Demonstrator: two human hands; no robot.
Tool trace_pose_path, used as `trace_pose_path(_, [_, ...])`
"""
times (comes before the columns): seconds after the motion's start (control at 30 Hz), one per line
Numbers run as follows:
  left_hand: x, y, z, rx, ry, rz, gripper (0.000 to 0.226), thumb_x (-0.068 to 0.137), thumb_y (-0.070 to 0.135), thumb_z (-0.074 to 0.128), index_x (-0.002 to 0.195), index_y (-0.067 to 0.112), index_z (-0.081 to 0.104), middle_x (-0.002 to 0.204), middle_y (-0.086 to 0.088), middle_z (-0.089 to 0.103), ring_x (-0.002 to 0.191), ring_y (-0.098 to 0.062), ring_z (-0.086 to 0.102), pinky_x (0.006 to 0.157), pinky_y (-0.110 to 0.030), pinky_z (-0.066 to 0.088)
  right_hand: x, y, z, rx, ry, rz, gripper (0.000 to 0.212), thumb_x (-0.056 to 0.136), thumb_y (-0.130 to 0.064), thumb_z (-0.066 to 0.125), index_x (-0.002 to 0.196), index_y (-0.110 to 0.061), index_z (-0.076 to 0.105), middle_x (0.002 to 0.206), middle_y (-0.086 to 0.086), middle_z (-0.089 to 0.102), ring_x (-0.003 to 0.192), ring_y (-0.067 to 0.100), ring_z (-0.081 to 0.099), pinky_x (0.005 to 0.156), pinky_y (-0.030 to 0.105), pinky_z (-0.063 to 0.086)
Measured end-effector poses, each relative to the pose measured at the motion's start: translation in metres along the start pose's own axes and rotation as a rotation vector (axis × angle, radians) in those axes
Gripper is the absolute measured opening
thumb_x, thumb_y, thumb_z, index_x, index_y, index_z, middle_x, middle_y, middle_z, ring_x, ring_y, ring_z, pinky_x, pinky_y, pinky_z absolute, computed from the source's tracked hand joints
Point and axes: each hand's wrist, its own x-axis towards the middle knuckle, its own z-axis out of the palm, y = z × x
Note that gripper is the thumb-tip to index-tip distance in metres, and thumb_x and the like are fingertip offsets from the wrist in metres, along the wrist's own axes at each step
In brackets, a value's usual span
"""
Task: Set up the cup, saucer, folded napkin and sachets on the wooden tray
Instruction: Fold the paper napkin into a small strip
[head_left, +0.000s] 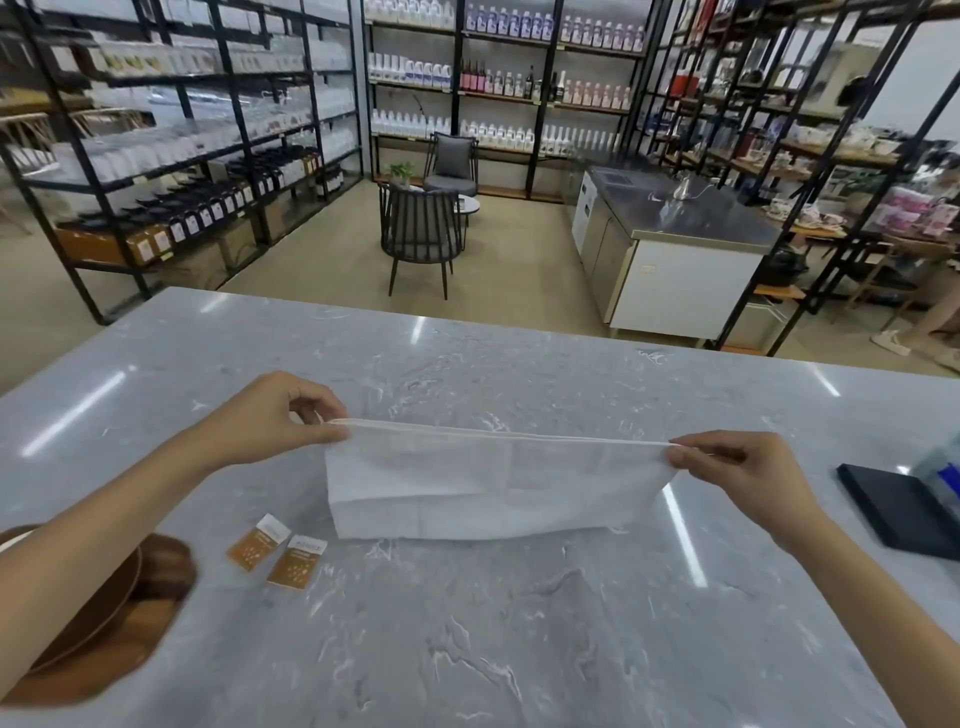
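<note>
The white napkin (488, 486) is held up over the middle of the counter (519, 623), stretched wide by its two upper corners, its lower fold resting on the stone. The left hand (275, 415) pinches the left corner between thumb and curled fingers; the right hand (737, 470) pinches the right corner the same way.

Two brown-and-white sachets (278, 551) lie flat side by side on the counter, just left of and nearer than the napkin's lower edge. At the lower left corner sits the wooden tray (156, 597), with a brown saucer (98, 603) on it, both partly hidden by the left forearm. A cup cannot be made out.

The counter is pale grey marbled stone, glossy, streaked with reflected ceiling lights. A dark flat pad (898, 506) lies at its right edge.

Beyond it the floor is beige. Black metal shelves (171, 156) of bottles and jars line the left, back and right walls. Two dark chairs (421, 228) stand by a small round table mid-room, and a steel-topped cabinet (675, 244) with a kettle stands to the right.
</note>
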Motion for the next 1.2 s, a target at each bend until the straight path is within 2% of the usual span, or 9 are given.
trace_pose_path(0.13, [-0.004,-0.004,0.0,-0.004,-0.099,0.036,0.011,0.085,0.029,0.079,0.086,0.039,0.08,0.085,0.015,0.077,0.081,-0.006,0.07,0.067,-0.018,0.058,-0.001,0.005,0.001,0.053,-0.018,0.013,0.014,0.081,-0.02,0.084,0.095,-0.019,0.085,0.085,-0.002,0.083,0.081,0.011,0.078,0.07,0.012,0.059])
trace_pose_path(0.33, [-0.01,-0.01,0.003,-0.039,-0.167,0.043,0.024,0.089,0.017,0.076,0.1,0.037,0.081,0.094,0.022,0.078,0.089,0.001,0.073,0.079,-0.013,0.057,-0.004,0.006,0.005,0.047,-0.027,0.025,0.017,0.081,-0.024,0.081,0.097,-0.019,0.083,0.083,-0.001,0.082,0.081,0.012,0.079,0.066,0.015,0.06])
trace_pose_path(0.43, [-0.013,-0.016,0.002,-0.084,-0.157,0.028,0.023,0.086,0.019,0.079,0.097,0.039,0.082,0.092,0.019,0.079,0.087,-0.001,0.074,0.076,-0.012,0.056,-0.007,0.004,0.008,0.042,-0.035,0.029,0.015,0.082,-0.023,0.08,0.096,-0.018,0.083,0.082,0.001,0.082,0.08,0.015,0.08,0.065,0.016,0.061])
trace_pose_path(0.6, [-0.018,-0.024,-0.001,-0.132,-0.076,0.017,0.015,0.073,0.035,0.089,0.085,0.041,0.082,0.085,0.015,0.08,0.081,-0.003,0.074,0.07,-0.011,0.056,-0.013,-0.001,0.013,0.031,-0.036,0.045,0.022,0.078,-0.028,0.079,0.096,-0.016,0.083,0.081,0.002,0.082,0.078,0.014,0.08,0.065,0.016,0.061])
trace_pose_path(0.7, [-0.02,-0.031,-0.005,-0.132,-0.023,0.001,0.013,0.073,0.039,0.087,0.085,0.042,0.082,0.085,0.017,0.08,0.081,-0.003,0.074,0.069,-0.015,0.058,-0.015,-0.002,0.018,-0.016,-0.066,0.057,0.012,0.084,-0.02,0.08,0.095,-0.018,0.083,0.081,0.0,0.082,0.078,0.013,0.08,0.066,0.018,0.062])
trace_pose_path(0.8, [-0.023,-0.037,-0.008,-0.114,0.001,-0.003,0.014,0.077,0.035,0.084,0.088,0.042,0.082,0.087,0.02,0.079,0.082,0.0,0.074,0.072,-0.015,0.059,-0.017,-0.006,0.023,-0.082,-0.075,0.06,0.011,0.086,-0.017,0.08,0.095,-0.021,0.084,0.08,-0.001,0.082,0.078,0.011,0.078,0.067,0.02,0.062])
trace_pose_path(0.93, [-0.028,-0.043,-0.012,-0.08,0.008,0.018,0.019,0.08,0.027,0.083,0.09,0.043,0.081,0.088,0.022,0.079,0.082,0.001,0.073,0.074,-0.015,0.06,-0.021,-0.012,0.027,-0.19,-0.057,-0.02,0.011,0.084,-0.023,0.079,0.095,-0.024,0.084,0.083,-0.012,0.08,0.074,0.007,0.073,0.063,0.016,0.059])
trace_pose_path(1.07, [-0.032,-0.043,-0.015,-0.082,-0.023,0.044,0.023,0.081,0.023,0.082,0.093,0.042,0.08,0.09,0.023,0.078,0.083,0.002,0.073,0.075,-0.017,0.06,-0.024,-0.013,0.026,-0.261,-0.057,-0.034,0.011,0.086,-0.021,0.079,0.092,-0.029,0.083,0.077,-0.011,0.079,0.069,0.014,0.071,0.067,0.025,0.059])
trace_pose_path(1.2, [-0.034,-0.041,-0.02,-0.104,0.007,0.033,0.018,0.08,0.029,0.081,0.095,0.038,0.081,0.091,0.022,0.079,0.086,0.001,0.074,0.079,-0.019,0.06,-0.03,-0.02,0.022,-0.231,-0.08,-0.046,0.013,0.083,-0.024,0.08,0.083,-0.036,0.081,0.077,-0.012,0.079,0.067,0.008,0.071,0.06,0.012,0.056])
